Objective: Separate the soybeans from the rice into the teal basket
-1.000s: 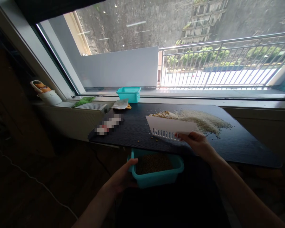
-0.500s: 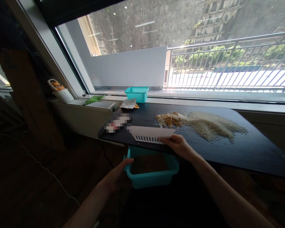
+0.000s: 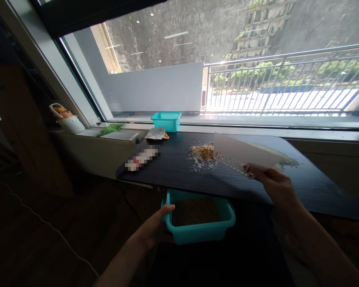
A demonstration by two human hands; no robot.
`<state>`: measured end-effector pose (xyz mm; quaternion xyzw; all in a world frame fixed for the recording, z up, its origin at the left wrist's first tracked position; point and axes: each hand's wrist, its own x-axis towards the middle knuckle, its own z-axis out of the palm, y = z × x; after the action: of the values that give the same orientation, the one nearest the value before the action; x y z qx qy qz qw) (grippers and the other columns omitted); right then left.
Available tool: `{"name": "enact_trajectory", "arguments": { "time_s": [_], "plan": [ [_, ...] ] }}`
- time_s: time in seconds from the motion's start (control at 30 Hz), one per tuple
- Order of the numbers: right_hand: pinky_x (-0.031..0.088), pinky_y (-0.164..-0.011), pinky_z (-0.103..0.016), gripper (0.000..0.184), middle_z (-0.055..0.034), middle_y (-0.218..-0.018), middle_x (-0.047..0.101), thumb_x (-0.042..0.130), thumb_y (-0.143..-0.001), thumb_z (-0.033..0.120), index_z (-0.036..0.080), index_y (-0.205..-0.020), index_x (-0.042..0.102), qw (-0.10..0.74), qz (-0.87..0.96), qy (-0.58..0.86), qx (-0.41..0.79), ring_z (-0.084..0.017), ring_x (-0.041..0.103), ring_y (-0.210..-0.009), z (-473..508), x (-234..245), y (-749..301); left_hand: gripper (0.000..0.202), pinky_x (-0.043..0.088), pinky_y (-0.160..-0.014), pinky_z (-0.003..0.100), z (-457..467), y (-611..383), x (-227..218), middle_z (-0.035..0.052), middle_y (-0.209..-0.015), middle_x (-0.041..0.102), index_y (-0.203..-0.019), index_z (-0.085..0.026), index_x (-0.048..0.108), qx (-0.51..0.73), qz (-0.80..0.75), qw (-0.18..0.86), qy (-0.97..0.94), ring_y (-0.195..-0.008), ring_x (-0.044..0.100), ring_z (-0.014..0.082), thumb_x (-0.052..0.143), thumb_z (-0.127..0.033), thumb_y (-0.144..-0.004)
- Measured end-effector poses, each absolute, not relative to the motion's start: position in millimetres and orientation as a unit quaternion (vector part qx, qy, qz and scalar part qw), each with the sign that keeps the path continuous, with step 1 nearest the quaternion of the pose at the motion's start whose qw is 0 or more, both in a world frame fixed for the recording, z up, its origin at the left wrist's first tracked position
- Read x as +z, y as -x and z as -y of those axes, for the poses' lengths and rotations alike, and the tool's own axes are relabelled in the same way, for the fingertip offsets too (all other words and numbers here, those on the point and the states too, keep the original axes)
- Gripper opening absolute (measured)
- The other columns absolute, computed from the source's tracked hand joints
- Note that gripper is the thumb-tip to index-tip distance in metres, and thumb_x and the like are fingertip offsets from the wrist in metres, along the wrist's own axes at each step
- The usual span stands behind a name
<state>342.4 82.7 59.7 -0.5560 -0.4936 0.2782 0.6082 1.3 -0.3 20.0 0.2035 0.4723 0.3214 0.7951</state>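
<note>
My left hand (image 3: 154, 227) grips the left rim of a teal plastic bin (image 3: 201, 232) held just below the front edge of the black table (image 3: 179, 171); the bin holds brown beans. My right hand (image 3: 277, 185) holds a white slotted scraper (image 3: 243, 154), tilted and raised over the table. A small heap of yellow beans (image 3: 202, 151) lies left of the scraper with scattered white grains beside it. The white rice pile (image 3: 287, 161) is mostly hidden behind the scraper.
A second teal bin (image 3: 166, 120) stands on the window sill at the back. A crumpled packet (image 3: 156, 133) and a blurred-out label (image 3: 141, 158) lie on the table's left part. A white pot (image 3: 68, 122) and a green cloth (image 3: 110, 128) sit on the radiator ledge at left.
My right hand lifted the scraper from the table's front edge and carried it back right over the rice pile. My left hand kept hold of the teal bin.
</note>
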Motion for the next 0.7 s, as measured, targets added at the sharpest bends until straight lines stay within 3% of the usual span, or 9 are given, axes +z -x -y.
{"name": "enact_trajectory", "arguments": {
  "time_s": [0.23,0.7],
  "plan": [
    [0.051,-0.067,-0.032,0.021,-0.0005,-0.070,0.072,0.072,-0.063,0.042,0.024,-0.073,0.074,0.564,0.534,0.573,0.260,-0.020,0.065,-0.068,-92.4,71.8,-341.3,0.059,0.050,-0.082,0.046,-1.9,-24.7,13.8,0.0147,-0.106,0.067,-0.126,-0.012,0.047,0.295,-0.445,0.818,-0.214,-0.097,0.063,0.0286,0.056,-0.046,-0.078],
    [0.050,-0.066,-0.032,0.038,-0.0036,-0.073,0.072,0.066,-0.066,0.051,0.017,-0.081,0.074,0.515,0.606,0.558,0.237,-0.022,0.065,-0.072,-120.0,68.2,-329.1,0.064,0.050,-0.082,0.048,-1.8,-25.0,13.2,0.0152,-0.110,0.065,-0.130,-0.013,0.043,0.301,-0.450,0.814,-0.211,-0.100,0.062,0.0308,0.058,-0.046,-0.078]
  ]
}}
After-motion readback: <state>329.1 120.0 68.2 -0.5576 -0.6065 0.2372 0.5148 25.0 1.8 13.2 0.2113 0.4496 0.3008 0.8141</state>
